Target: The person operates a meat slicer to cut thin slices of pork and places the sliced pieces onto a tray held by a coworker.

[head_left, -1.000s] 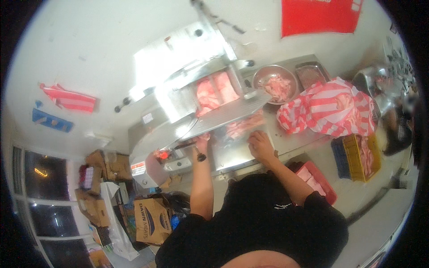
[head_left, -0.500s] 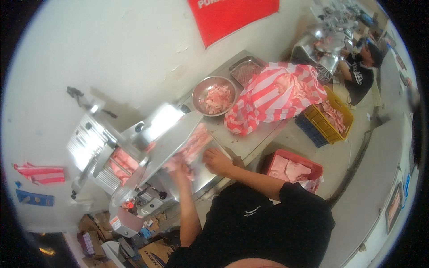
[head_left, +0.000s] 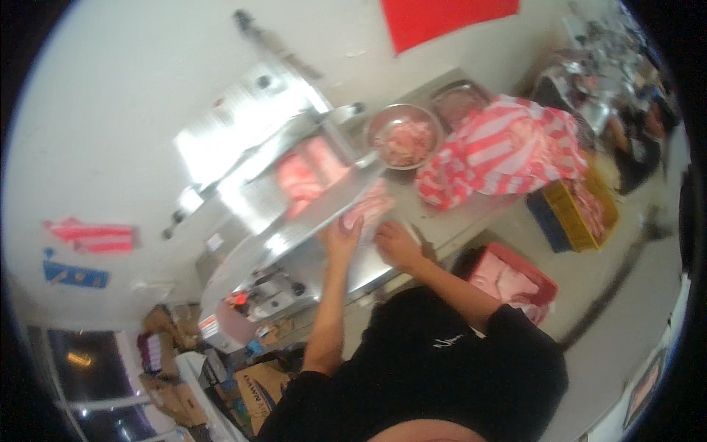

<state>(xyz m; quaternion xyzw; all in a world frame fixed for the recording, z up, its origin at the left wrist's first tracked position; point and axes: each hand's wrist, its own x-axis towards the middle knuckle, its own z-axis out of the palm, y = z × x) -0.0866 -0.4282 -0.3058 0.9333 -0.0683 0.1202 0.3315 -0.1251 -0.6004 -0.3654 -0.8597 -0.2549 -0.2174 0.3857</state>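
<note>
My left hand (head_left: 342,234) is against the near face of the slicer's blade plate (head_left: 328,199), thumb apart from the fingers, beside pale pink meat slices (head_left: 374,200). Blur hides whether it touches a slice. My right hand (head_left: 398,245) rests at the right edge of those slices, its fingers loosely bent and apart, with nothing visibly gripped. The slices lie on the metal receiving tray (head_left: 353,261) between and beyond my hands. Behind the blade plate, thick pieces of pink meat (head_left: 313,173) sit on the slicer's carriage (head_left: 243,132).
Beyond my hands stands a steel bowl (head_left: 403,110) of meat pieces, near a metal tray (head_left: 460,103). A red-and-white striped bag (head_left: 471,158) bears more meat. Right of the counter are a yellow crate (head_left: 578,221) and a red bin (head_left: 549,291) with meat. A co-worker (head_left: 641,151) is far right.
The carriage with its meat has slid away from me along the blade, toward the bowl. My left hand has risen from the slices to the blade plate. The whole view has also shifted.
</note>
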